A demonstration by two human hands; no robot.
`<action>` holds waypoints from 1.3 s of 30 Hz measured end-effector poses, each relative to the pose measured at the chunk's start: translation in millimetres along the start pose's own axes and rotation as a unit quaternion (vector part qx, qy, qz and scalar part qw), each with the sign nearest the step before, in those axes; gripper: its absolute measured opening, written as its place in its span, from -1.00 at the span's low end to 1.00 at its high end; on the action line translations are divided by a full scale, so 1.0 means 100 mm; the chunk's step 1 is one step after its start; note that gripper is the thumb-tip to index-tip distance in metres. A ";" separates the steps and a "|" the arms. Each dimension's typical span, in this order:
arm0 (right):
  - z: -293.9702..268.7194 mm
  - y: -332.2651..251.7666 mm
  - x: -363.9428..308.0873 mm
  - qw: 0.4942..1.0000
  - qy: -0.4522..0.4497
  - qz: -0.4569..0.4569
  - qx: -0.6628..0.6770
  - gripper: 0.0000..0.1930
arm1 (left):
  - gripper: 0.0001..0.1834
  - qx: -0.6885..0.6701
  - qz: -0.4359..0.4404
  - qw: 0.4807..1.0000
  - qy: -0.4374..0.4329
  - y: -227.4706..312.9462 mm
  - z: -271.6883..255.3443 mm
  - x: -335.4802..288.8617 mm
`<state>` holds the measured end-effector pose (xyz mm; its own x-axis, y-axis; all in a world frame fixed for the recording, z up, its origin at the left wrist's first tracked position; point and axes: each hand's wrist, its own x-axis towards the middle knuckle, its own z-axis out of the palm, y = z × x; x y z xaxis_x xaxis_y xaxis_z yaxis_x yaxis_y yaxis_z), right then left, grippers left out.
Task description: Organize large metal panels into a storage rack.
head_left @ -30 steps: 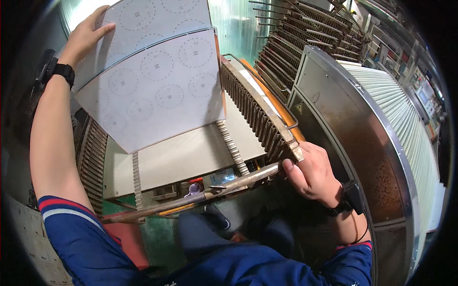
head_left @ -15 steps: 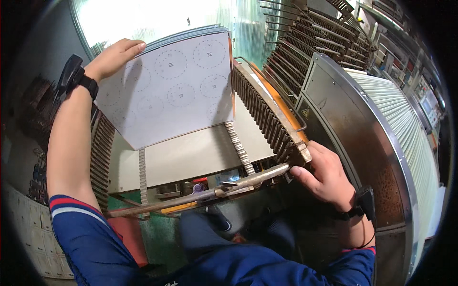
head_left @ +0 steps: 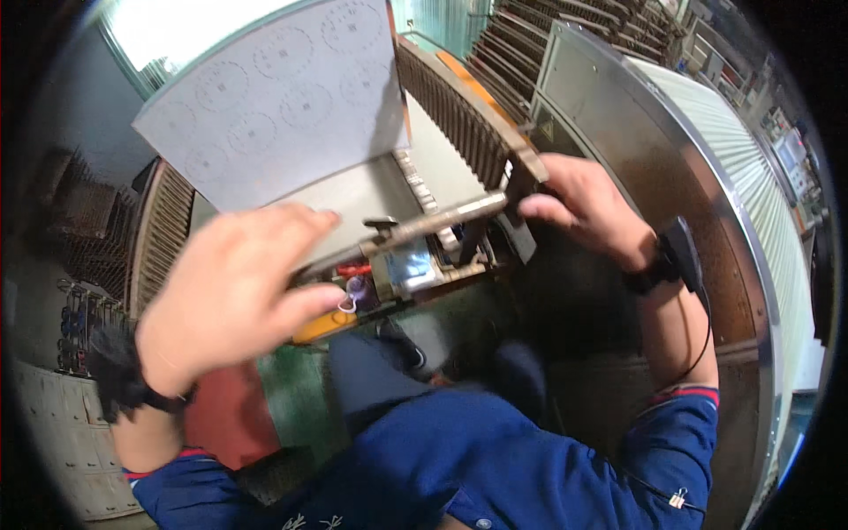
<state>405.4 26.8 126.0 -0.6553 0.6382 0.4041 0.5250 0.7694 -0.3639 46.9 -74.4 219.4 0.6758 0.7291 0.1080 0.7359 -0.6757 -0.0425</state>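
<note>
A metal rack (head_left: 457, 119) with slotted, comb-like sides stands before me. Upright in it is a stack of thin panels; the front white panel (head_left: 291, 102) bears rows of dashed circles. My left hand (head_left: 234, 287) is slightly blurred, over the rack's near left part, thumb and fingers apart with nothing between them. It covers part of the near rail (head_left: 424, 225), and whether it touches the rail I cannot tell. At the near right corner of the rack my right hand (head_left: 587, 208) is closed around the frame, its thumb on the near side.
A large metal cabinet (head_left: 654, 194) with a ribbed pale top stands close on my right. More slotted racks (head_left: 583, 44) are stacked behind it. Below the near rail lie small items, among them a purple object (head_left: 358, 287). Lockers (head_left: 66, 433) stand at lower left.
My left hand has left the panels' top edge and come down toward me, over the near rail. The rack sits farther up and left in view. My right hand stays at its corner.
</note>
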 end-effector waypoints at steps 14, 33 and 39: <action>-1.82 0.52 -0.52 0.927 -0.011 0.130 -0.352 -0.64 | -0.65 0.053 -0.147 0.972 0.177 -0.07 0.57 0.20; -1.76 0.84 -0.96 0.952 0.015 0.196 -0.233 -0.49 | -0.63 -0.312 -0.212 0.917 0.129 -0.51 0.68 0.20; -1.75 0.85 -0.92 0.950 0.019 0.201 -0.236 -0.50 | -0.68 -0.309 -0.282 0.890 0.180 -0.38 0.79 0.40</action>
<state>605.8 37.9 204.9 -0.3344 0.8772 0.3447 0.9202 0.3829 -0.0817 49.2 -11.5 147.3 0.0681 0.9647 0.2546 0.7148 -0.2252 0.6621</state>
